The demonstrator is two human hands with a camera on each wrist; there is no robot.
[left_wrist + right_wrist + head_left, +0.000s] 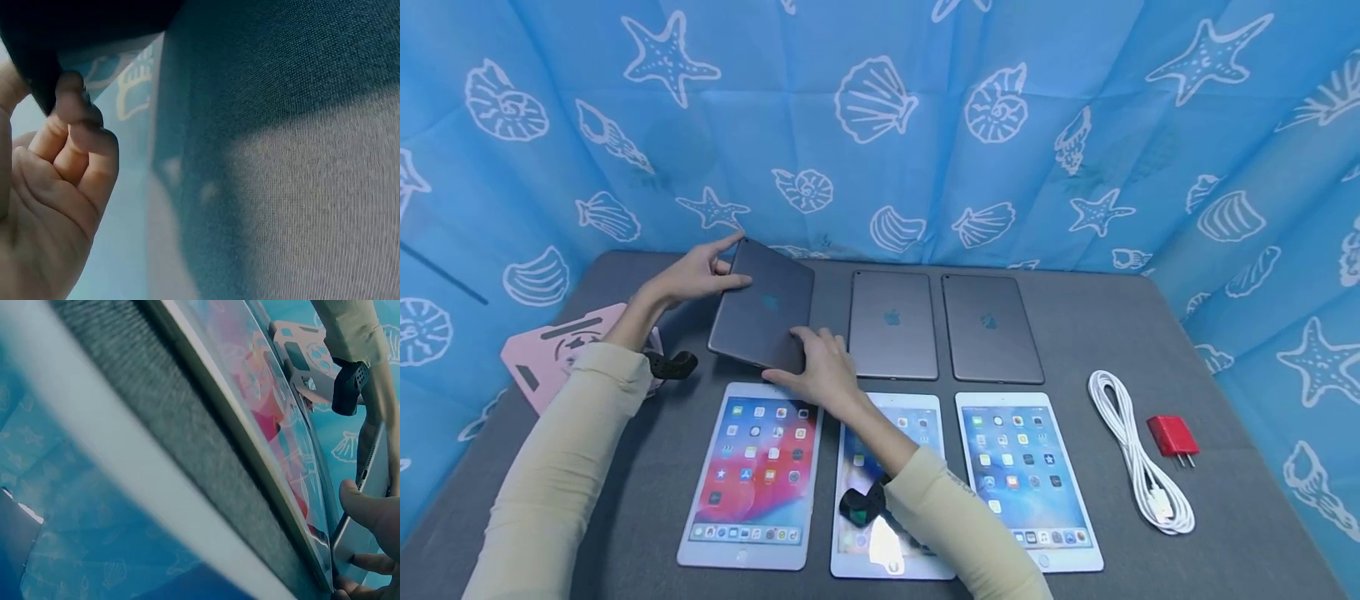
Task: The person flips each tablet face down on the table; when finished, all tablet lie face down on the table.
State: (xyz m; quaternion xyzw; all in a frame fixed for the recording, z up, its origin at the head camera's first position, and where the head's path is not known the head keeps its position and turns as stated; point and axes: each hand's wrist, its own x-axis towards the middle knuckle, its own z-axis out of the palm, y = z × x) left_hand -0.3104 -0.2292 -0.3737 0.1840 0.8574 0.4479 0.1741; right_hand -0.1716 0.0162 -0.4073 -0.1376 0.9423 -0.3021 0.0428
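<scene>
A dark grey tablet [763, 304], its back with the apple logo facing up, is held tilted at the table's far left. My left hand [696, 271] pinches its upper left corner, thumb on the back. At the lower right corner my right hand [823, 367] grips the edge. In the left wrist view the curled fingers [81, 119] sit under the dark tablet [94, 22], and its shadow falls on the cloth. The right wrist view has the thumb [356, 500] by the edge and fingertips lower on the tablet [352, 547].
Two more grey tablets [892, 325] [992, 329] lie back up to the right. In front are three white tablets [756, 475] [891, 417] [1026, 475] with lit screens. A pink case [546, 358] lies left; a coiled white cable [1127, 442] and red charger [1172, 435] lie right.
</scene>
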